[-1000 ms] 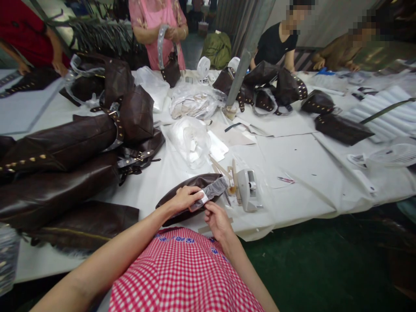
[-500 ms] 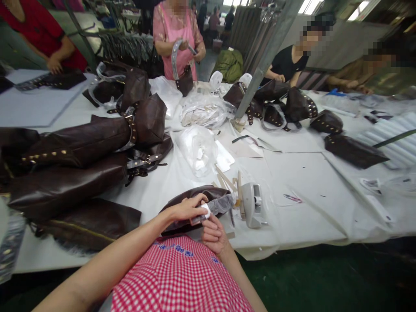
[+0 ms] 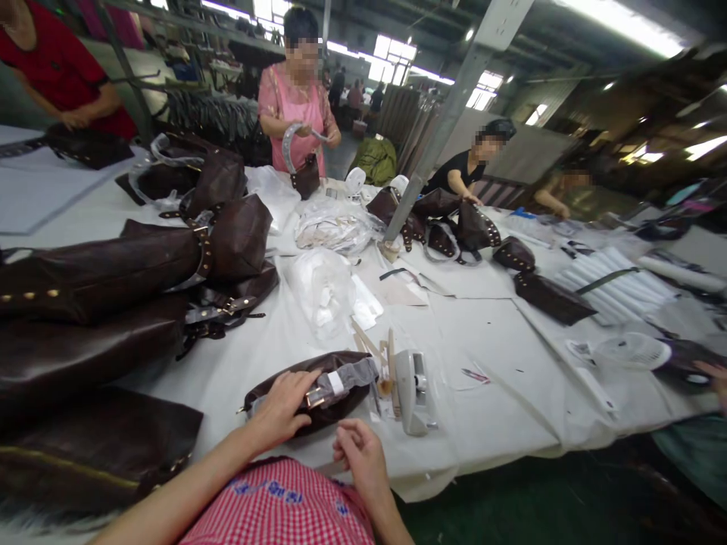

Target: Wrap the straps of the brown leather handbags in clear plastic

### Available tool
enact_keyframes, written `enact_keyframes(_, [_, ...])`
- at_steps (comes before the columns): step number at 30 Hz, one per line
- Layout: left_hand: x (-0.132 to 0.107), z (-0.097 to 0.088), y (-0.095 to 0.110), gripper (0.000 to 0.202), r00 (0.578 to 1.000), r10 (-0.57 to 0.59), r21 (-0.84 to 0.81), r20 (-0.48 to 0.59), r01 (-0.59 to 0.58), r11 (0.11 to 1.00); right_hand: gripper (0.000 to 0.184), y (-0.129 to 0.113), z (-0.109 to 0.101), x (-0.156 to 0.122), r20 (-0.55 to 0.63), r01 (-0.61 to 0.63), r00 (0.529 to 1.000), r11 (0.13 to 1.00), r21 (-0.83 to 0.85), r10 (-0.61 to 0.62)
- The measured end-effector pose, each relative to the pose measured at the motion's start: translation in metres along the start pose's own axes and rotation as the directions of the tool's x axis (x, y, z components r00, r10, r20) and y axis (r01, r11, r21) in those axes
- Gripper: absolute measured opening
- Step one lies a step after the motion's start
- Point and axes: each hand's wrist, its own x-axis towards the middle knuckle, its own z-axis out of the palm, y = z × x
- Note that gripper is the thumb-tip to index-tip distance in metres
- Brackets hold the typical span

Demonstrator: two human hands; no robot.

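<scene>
A small dark brown leather bag [image 3: 295,382] lies at the near edge of the white table [image 3: 511,356]. Its strap end is wrapped in clear plastic with a white tape band [image 3: 336,383]. My left hand [image 3: 279,409] rests on the bag, fingers curled over it beside the metal buckle. My right hand [image 3: 357,453] hovers just below the bag at the table edge, fingers loosely curled, with nothing visible in it. A white tape dispenser [image 3: 410,382] stands right of the bag.
Large brown studded bags [image 3: 102,280] are stacked on the left. Clear plastic bags [image 3: 326,288] lie in the middle, more brown bags [image 3: 454,227] by a slanted metal post [image 3: 437,129]. Other people work across the table. A small white fan [image 3: 630,352] sits at the right.
My right hand has let go of the wrapped strap end and dropped toward me. My left hand now lies flatter on the bag. The view has tilted upward.
</scene>
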Motion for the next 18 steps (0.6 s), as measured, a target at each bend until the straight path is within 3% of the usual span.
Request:
enact_keyframes(1, [-0.003,0.001,-0.004,0.069,1.0,-0.005,0.056,-0.03,0.007,0.998,0.022,-0.008,-0.004,0.0,-0.024,0.185,0.98,0.949,-0.254,-0.198])
enact_keyframes(2, [-0.006,0.002,-0.008,0.069,0.998,-0.01,0.106,-0.056,0.016,0.994,0.026,-0.019,-0.007,0.002,0.026,0.348,0.924,0.812,-0.468,-0.381])
enact_keyframes(3, [-0.011,0.004,-0.013,0.068,0.997,-0.012,0.15,-0.078,0.024,0.988,0.036,-0.032,-0.009,0.007,0.133,0.472,0.85,0.626,-0.62,-0.51])
enact_keyframes(4, [-0.017,0.007,-0.019,0.066,0.995,-0.012,0.188,-0.096,0.029,0.982,0.048,-0.045,-0.008,0.014,0.268,0.553,0.784,0.433,-0.712,-0.56])
enact_keyframes(6, [-0.03,0.014,-0.032,0.064,0.992,0.006,0.247,-0.127,0.026,0.969,0.065,-0.069,-0.002,0.033,0.52,0.638,0.702,0.106,-0.763,-0.486])
enact_keyframes(8, [-0.04,0.022,-0.051,0.061,0.98,0.013,0.287,-0.196,0.044,0.957,0.068,-0.085,0.007,0.053,0.683,0.693,0.659,-0.098,-0.714,-0.316])
enact_keyframes(9, [-0.043,0.026,-0.06,0.058,0.968,0.009,0.296,-0.252,0.069,0.953,0.066,-0.089,0.012,0.063,0.726,0.714,0.644,-0.152,-0.684,-0.239])
enact_keyframes(11, [-0.046,0.029,-0.076,0.047,0.942,0.002,0.281,-0.337,0.098,0.955,0.06,-0.093,0.021,0.08,0.752,0.731,0.641,-0.18,-0.659,-0.152])
enact_keyframes(14, [-0.044,0.025,-0.083,0.038,0.917,-0.01,0.225,-0.399,0.108,0.968,0.044,-0.096,0.031,0.095,0.721,0.714,0.681,-0.102,-0.692,-0.125])
enact_keyframes(18, [-0.042,0.011,-0.083,0.051,0.839,-0.007,0.213,-0.543,0.146,0.966,0.036,-0.124,0.023,0.111,0.644,0.654,0.751,0.023,-0.756,-0.146])
